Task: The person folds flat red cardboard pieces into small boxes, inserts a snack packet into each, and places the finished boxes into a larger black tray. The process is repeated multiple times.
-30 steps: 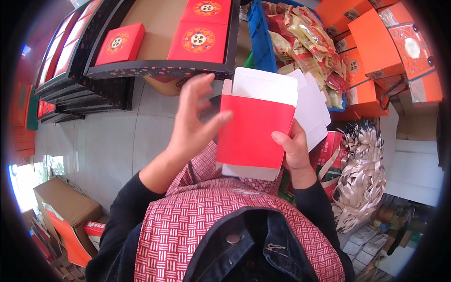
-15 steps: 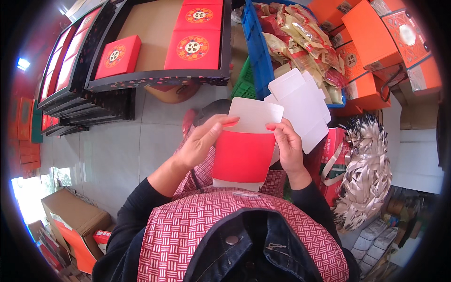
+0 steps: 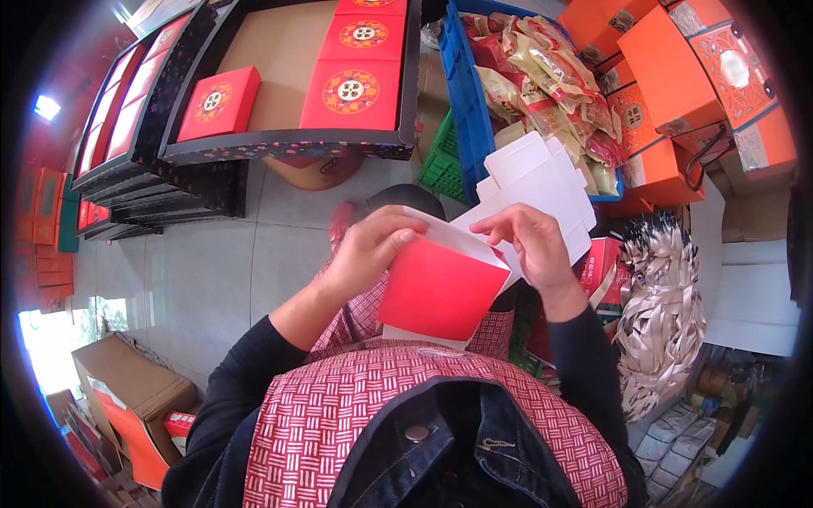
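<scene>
A red folding carton (image 3: 440, 288) is over my lap, its white end flap raised at the far side and a pale flap showing at the near edge. My left hand (image 3: 362, 250) grips its far left corner, thumb on the red face and fingers behind. At the far right corner is my right hand (image 3: 538, 250), index finger stretched toward the open end and the other fingers apart; whether it touches the flap is hard to tell. Flat unfolded carton blanks (image 3: 546, 190), white side up, lie just beyond the right hand.
Black trays (image 3: 279, 144) with red square boxes (image 3: 220, 102) are stacked at the far left. A blue crate (image 3: 468, 102) of bagged goods (image 3: 550, 76) stands ahead, beside orange boxes (image 3: 669, 76). At right is a bundle of beige ribbons (image 3: 660, 322); at lower left, a cardboard box (image 3: 135, 381).
My right hand has let go of the carton's right corner and lifted, its fingers spreading. The carton has tilted, its right side turning nearer to me, while my left hand keeps hold.
</scene>
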`<state>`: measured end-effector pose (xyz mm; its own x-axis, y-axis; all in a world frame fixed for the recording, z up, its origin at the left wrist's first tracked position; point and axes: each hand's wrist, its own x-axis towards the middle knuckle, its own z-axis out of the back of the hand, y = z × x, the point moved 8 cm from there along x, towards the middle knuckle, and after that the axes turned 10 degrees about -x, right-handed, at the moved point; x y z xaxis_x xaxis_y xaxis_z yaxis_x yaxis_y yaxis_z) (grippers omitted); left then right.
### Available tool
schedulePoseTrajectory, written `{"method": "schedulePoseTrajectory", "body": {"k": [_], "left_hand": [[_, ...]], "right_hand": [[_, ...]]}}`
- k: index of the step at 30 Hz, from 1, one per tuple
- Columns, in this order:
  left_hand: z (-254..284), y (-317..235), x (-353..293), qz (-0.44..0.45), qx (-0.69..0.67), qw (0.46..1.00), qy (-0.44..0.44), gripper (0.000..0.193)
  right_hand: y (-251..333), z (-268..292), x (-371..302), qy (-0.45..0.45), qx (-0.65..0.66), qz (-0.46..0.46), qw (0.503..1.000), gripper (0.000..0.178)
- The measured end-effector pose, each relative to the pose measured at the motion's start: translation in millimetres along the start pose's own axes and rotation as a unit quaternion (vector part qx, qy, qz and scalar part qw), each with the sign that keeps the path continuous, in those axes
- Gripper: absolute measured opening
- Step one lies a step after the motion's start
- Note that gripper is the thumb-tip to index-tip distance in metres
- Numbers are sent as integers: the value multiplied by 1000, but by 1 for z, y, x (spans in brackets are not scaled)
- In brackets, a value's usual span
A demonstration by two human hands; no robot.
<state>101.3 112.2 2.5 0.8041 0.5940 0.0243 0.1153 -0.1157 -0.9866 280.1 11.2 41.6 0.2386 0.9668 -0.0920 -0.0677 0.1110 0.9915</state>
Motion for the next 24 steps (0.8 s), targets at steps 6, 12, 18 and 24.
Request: {"method": "schedulePoseTrajectory", "body": {"k": [6,12,18,24], "left_hand": [[-7,-18,-4,-38,53,998,-14,18],[-6,-6,-15,7,-80,996,-36,31],[-5,-7,-17,-16,-90,996,-23,39],[-10,-17,-20,-29,-29,999,25,50]], "right_hand": [[9,-30,17,196,-38,-124,972,12],[17,-38,21,176,-126,-105,971,26],[32,-41,20,123,-257,24,958,22],[42,-43,15,78,-343,123,928,22]]}}
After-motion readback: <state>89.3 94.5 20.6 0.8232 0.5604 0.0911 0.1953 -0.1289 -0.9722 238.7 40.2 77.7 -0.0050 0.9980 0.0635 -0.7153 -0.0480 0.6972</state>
